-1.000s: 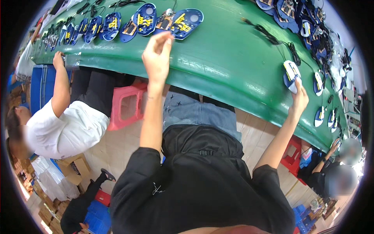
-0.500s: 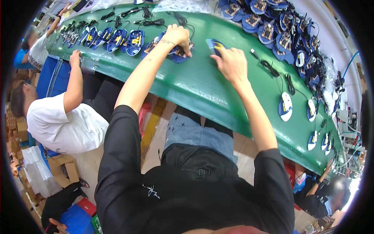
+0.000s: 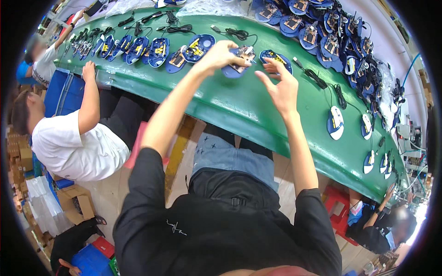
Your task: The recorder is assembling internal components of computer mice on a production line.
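My left hand (image 3: 222, 56) is closed on the edge of a computer mouse base (image 3: 234, 71), a blue half with a bare circuit board on top. The base appears slightly raised and tilted over the green table. My right hand (image 3: 283, 89) is open, thumb and fingers apart, just on the near side of a blue mouse shell (image 3: 286, 62) with yellow parts inside. Whether its fingertips touch that shell I cannot tell. Left of my left hand lie another open shell (image 3: 199, 48) and a base with a board (image 3: 176, 62).
The green conveyor-like table (image 3: 221, 110) curves across. Opened mice (image 3: 137, 49) line its left, and white-and-blue mice (image 3: 336, 123) with coiled cables (image 3: 316, 79) its right. Bases with boards (image 3: 308, 34) are heaped at far right. Co-workers sit on both sides, one in a white shirt (image 3: 78, 145).
My left hand has shifted right, bringing the mouse base beside my right hand. My right hand has drawn slightly nearer to me, its fingers spreading off the shell. The left shell is now uncovered.
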A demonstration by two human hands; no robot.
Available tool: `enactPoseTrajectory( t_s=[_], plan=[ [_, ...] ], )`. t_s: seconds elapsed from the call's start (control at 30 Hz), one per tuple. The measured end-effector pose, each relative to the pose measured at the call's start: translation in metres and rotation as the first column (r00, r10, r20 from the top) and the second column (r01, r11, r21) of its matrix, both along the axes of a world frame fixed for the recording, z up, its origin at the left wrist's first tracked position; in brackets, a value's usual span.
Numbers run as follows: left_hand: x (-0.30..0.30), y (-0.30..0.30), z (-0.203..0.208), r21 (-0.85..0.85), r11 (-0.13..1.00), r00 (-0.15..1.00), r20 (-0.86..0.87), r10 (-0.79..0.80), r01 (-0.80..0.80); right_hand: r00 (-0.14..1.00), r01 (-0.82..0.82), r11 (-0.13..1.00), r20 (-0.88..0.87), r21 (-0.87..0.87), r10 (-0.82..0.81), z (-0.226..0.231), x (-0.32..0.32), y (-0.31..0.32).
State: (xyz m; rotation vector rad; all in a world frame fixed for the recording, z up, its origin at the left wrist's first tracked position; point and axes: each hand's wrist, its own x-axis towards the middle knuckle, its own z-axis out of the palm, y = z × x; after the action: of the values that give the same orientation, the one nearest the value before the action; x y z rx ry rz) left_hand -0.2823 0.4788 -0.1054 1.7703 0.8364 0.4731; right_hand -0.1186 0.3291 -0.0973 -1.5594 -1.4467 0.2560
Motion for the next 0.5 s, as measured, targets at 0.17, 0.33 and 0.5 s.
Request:
enactPoseTrajectory(
  t_s=[0.17, 0.33, 0.5],
  plan=[
    [-0.019, -0.084, -0.031, -0.648, 0.761, 0.791, 0.489, 0.368, 0.046, 0.972, -0.114, 0.993, -0.208, -0.024, 0.107, -0.009, -0.018, -0.008],
    [-0.031, -0.115, -0.043, -0.744, 0.618, 0.641, 0.608, 0.468, 0.255, 0.971, -0.194, 0.981, -0.143, 0.01, 0.193, -0.015, -0.022, -0.023],
    [-0.038, -0.138, -0.042, -0.759, 0.57, 0.526, 0.639, 0.561, 0.314, 0.963, -0.265, 0.964, 0.04, -0.02, 0.266, 0.001, -0.029, -0.029]
  ],
)
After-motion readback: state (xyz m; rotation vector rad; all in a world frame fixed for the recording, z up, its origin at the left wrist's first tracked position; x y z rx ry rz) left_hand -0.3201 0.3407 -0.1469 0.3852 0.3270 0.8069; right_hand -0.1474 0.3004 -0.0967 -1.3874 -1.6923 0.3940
